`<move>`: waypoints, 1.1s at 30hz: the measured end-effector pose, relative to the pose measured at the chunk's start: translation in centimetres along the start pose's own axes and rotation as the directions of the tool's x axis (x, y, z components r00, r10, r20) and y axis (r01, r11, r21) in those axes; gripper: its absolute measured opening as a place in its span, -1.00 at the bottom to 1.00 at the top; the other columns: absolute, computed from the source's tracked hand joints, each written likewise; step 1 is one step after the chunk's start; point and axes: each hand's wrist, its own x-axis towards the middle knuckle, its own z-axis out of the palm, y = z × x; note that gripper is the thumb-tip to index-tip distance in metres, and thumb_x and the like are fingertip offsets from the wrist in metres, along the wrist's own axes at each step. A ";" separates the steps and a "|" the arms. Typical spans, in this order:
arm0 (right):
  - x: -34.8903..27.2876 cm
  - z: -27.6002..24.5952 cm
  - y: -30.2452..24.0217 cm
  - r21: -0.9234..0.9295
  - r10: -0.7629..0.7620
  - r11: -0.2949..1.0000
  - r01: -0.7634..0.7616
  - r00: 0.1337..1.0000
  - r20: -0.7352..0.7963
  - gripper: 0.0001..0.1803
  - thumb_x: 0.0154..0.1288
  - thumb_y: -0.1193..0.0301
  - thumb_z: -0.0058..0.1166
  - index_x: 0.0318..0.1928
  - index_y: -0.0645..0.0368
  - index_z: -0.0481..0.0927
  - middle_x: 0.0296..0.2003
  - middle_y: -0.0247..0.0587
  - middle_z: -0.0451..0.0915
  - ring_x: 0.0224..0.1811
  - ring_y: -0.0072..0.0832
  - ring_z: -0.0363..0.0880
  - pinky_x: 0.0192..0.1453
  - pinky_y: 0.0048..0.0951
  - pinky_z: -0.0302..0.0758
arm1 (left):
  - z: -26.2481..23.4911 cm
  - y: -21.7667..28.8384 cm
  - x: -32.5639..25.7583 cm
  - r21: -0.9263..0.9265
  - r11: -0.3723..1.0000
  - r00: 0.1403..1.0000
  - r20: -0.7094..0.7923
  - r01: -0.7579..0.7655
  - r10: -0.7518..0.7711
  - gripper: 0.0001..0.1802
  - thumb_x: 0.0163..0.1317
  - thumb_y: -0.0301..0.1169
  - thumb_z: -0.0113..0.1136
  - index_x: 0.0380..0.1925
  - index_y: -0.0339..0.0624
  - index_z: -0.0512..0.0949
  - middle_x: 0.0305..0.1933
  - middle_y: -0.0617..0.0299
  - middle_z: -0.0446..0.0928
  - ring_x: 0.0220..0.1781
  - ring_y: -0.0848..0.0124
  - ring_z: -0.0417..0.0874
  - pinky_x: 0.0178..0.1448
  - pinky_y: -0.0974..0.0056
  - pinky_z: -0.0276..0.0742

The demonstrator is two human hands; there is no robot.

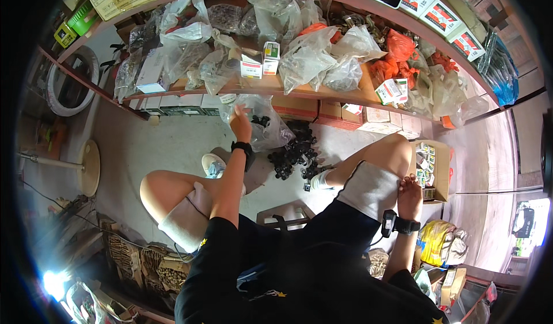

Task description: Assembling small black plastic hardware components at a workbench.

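Note:
My left hand [241,125] reaches forward to the upper edge of a clear plastic bag [275,135] and is closed on its film. Inside the bag lie a few small black parts. Beside and below it, a heap of small black parts [292,158] is spread on the floor between my feet. My right hand [409,198] is by my right knee with its fingers curled together. Something small and dark shows at those fingertips, too small to name. Just beyond it stands an open cardboard box [440,171] with small white-and-green boxes [425,164] inside.
A wooden shelf [368,93] crosses ahead, crowded with plastic bags [311,59] and small cartons [252,65]. Below it stand red-brown boxes [296,106]. A round-based stand [90,167] is at left; a yellow sack [438,242] lies at right. Both knees flank the parts.

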 end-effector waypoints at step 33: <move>13.9 8.7 43.1 -0.766 0.218 -0.353 -0.538 0.749 -0.626 0.08 -0.46 0.16 0.33 0.12 -0.43 -0.12 0.17 -0.05 -0.30 0.17 0.04 -0.14 0.00 0.04 0.21 | -5.0 20.8 5.1 -0.256 0.609 0.505 0.817 0.750 -0.279 -0.69 0.13 -0.29 -0.28 -0.26 -0.18 0.41 -0.23 0.26 0.44 -0.35 0.52 0.39 -0.18 0.41 0.29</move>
